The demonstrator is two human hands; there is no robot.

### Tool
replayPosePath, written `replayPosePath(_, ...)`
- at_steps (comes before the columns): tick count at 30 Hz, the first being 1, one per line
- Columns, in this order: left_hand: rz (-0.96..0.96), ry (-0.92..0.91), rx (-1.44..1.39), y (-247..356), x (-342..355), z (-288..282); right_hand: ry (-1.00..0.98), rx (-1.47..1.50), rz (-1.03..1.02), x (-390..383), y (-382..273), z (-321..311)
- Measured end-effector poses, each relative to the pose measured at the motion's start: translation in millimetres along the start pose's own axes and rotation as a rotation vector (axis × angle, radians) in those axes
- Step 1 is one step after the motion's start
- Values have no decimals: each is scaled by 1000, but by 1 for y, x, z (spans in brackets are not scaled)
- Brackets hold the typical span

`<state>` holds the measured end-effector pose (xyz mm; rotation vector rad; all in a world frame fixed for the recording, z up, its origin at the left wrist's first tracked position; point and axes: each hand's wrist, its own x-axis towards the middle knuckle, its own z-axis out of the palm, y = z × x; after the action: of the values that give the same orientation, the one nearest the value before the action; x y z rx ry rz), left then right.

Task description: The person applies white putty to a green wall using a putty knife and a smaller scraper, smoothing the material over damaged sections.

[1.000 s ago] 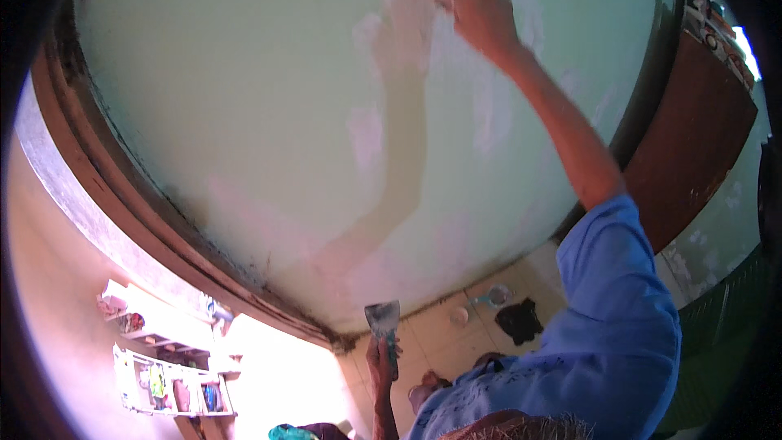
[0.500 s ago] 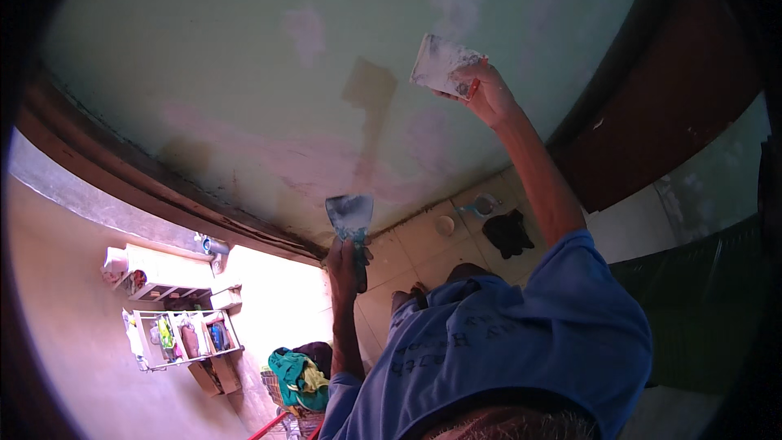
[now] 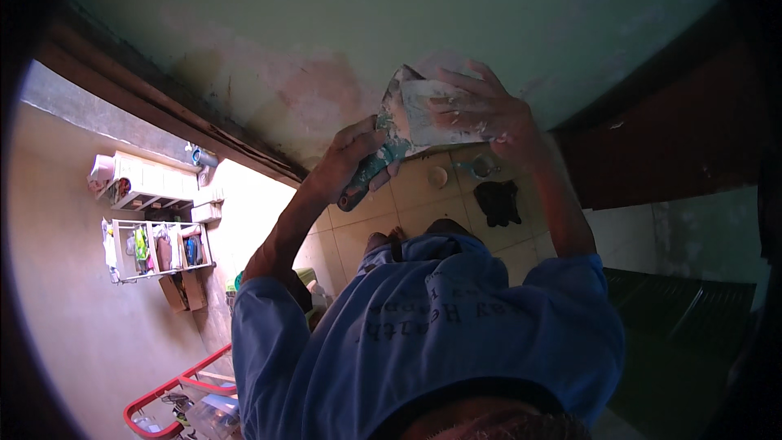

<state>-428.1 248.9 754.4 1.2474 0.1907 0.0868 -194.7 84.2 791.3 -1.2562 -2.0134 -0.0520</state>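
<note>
My left hand (image 3: pixel 349 159) is wrapped around the teal handle of a putty knife (image 3: pixel 376 165), whose smeared blade points up toward the wall. My right hand (image 3: pixel 498 118) grips a flat rectangular spreader (image 3: pixel 423 112) coated with whitish putty, its fingers stretched across the face. Knife blade and spreader meet in front of my chest, their edges overlapping. Just beyond them rises a green wall (image 3: pixel 366 24) with pale and pinkish patches. Whitish smears mark my right fingers; my right thumb is mostly hidden.
On the tiled floor below lie a small round bowl (image 3: pixel 437 177), a blue-handled round utensil (image 3: pixel 482 166) and a black cloth-like item (image 3: pixel 497 202). Dark red panelling (image 3: pixel 652 122) stands at right, above a dark green slatted surface (image 3: pixel 684 318). A white rack (image 3: pixel 163 248) is at left.
My right hand has come down from the wall with the spreader, and its fingers now spread over it. My left hand has raised the putty knife to meet it. The view has shifted.
</note>
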Motion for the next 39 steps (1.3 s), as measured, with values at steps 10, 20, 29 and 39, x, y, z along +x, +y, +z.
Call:
replayPosePath(10, 60, 200, 236, -36, 6, 10, 249, 33, 395, -72, 32, 75)
replayPosePath(20, 42, 318, 221, -30, 16, -8, 243, -198, 353, -69, -9, 63)
replayPosePath(29, -146, 311, 193, -57, 31, -6, 162, -343, 391, -25, 26, 106)
replayPosePath(39, -139, 479, 383, -92, 45, -11, 115, -299, 510, -46, 29, 162)
